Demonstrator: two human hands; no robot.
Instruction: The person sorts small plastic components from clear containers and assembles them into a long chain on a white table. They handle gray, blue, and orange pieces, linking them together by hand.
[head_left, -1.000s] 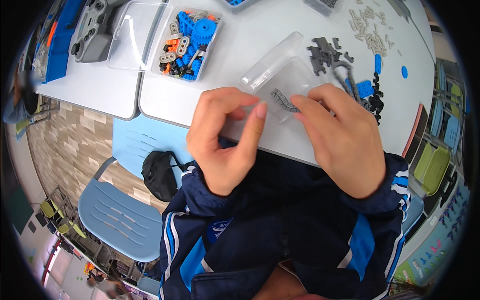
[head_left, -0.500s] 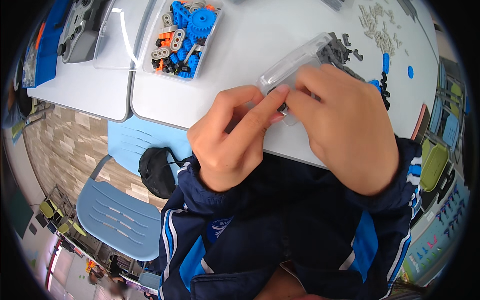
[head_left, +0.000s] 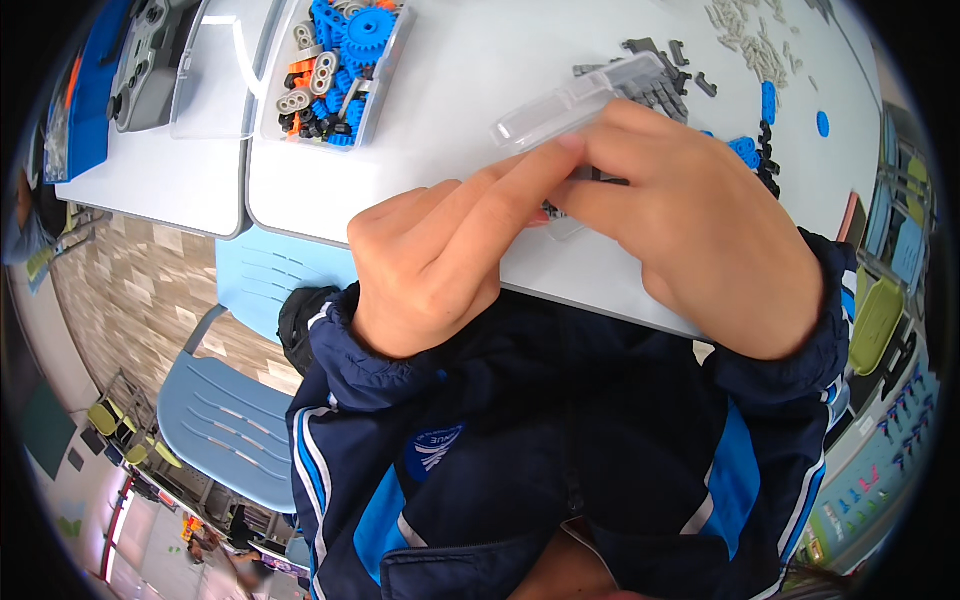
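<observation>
A small clear plastic box with a tilted lid (head_left: 575, 102) lies between my hands near the table's front edge. My left hand (head_left: 435, 255) has its fingers closed at the box's near left side, with dark small parts just showing past the fingertips. My right hand (head_left: 705, 225) is bent over the box's right side, thumb and forefinger closed against it; its other fingers are hidden. Most of the box's lower half is covered by both hands. Behind the lid lies a pile of dark grey connector pieces (head_left: 660, 95).
An open clear box (head_left: 370, 125) of blue, grey and orange building parts stands to the left, beside a grey game controller (head_left: 150, 70). Blue pieces and a black chain (head_left: 767, 160) lie at the right, with light pegs (head_left: 750, 40) behind. A blue chair (head_left: 225, 420) stands at the left.
The clear lid has swung lower and flatter over the grey pieces. My left hand has shifted left and its fingers have straightened; my right hand has moved slightly right. The whole view has shifted slightly.
</observation>
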